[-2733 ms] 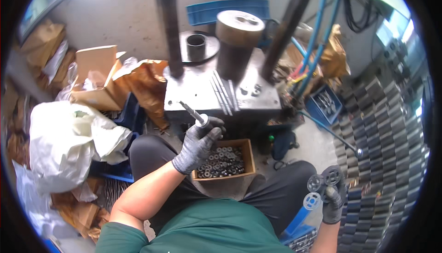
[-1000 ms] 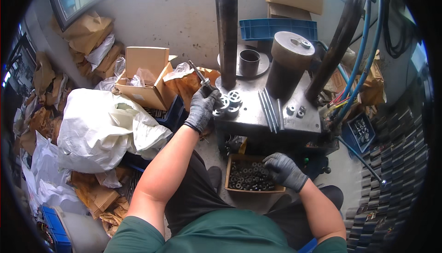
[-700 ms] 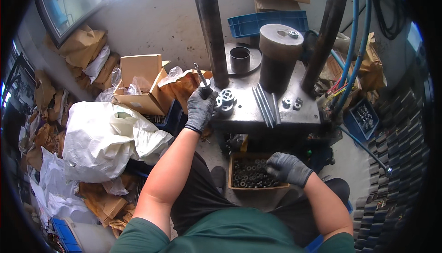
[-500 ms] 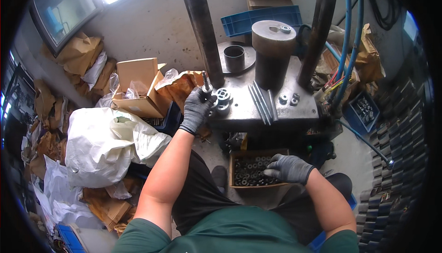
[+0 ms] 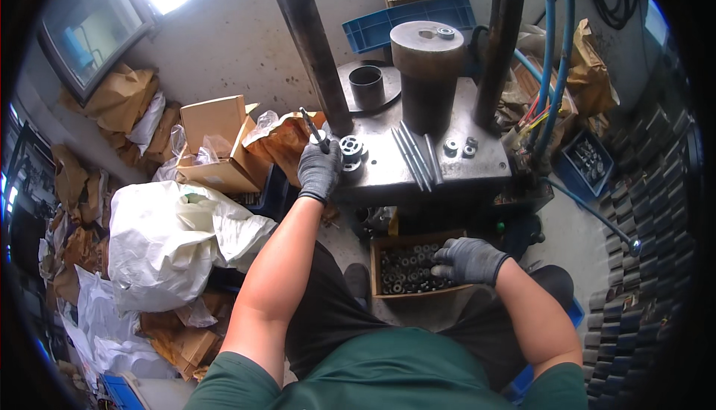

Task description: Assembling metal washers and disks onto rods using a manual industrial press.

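In my gloved left hand (image 5: 319,171) is a stepped metal shaft (image 5: 311,125) with a wider collar near the fingers; it points up and tilts to the left. Beside this hand, round metal end caps with holes (image 5: 352,147) lie stacked at the left edge of the press table (image 5: 380,173). My gloved right hand (image 5: 471,261) is over the right side of a cardboard box (image 5: 419,293) full of small bearings (image 5: 406,270). Its fingers are curled together, and whatever they may hold is hidden.
Four-sided press posts (image 5: 313,59) aside, a thick steel cylinder (image 5: 426,74) carries a bearing (image 5: 445,33). Several rods (image 5: 412,158) and small bearings (image 5: 451,146) lie on the table. A white sack (image 5: 164,246) is left; blue hoses (image 5: 552,59) and a parts bin (image 5: 587,160) are right.
The shaft in my left hand now leans more to the left. My right hand has lifted slightly above the bearings with its fingers curled. The whole view has shifted a little.
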Demonstrator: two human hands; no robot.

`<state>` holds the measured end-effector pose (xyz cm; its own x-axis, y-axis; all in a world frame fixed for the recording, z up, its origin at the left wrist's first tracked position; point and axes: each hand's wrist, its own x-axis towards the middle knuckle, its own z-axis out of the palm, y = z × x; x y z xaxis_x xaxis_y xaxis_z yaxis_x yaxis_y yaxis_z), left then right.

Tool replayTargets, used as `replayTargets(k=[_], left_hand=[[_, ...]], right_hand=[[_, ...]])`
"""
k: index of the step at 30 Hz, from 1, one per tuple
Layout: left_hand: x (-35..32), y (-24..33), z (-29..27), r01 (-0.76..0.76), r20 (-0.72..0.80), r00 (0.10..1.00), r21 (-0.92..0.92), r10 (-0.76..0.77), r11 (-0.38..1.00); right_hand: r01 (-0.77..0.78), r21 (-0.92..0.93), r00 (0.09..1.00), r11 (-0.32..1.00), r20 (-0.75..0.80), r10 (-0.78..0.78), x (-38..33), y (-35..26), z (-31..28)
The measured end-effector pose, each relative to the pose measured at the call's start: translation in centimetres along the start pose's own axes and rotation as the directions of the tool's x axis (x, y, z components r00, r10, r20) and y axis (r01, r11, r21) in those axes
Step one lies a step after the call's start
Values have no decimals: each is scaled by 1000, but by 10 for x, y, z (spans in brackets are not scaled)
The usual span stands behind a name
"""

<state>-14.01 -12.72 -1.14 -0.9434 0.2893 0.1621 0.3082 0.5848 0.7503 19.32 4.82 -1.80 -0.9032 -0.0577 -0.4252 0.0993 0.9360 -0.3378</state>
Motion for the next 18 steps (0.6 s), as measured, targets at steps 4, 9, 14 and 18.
replayTargets(k=[4,9,14,18], left_hand=[[42,-46,7,79,-47,995,-235,-92,969],[33,-15,7,200,98,979,-311,-178,929],[39,-15,6,328,145,943,-535,-298,778],[28,1,-4,76,-7,982,-899,-188,431]], right_hand=[[62,-15,998,998,1,-62,6,-3,2],[-9,-23,995,1000,96,11,0,4,-1],[24,1,999,1000,43,-24,-6,11,3],[17,4,1000,1000,-2,-17,-14,10,1]])
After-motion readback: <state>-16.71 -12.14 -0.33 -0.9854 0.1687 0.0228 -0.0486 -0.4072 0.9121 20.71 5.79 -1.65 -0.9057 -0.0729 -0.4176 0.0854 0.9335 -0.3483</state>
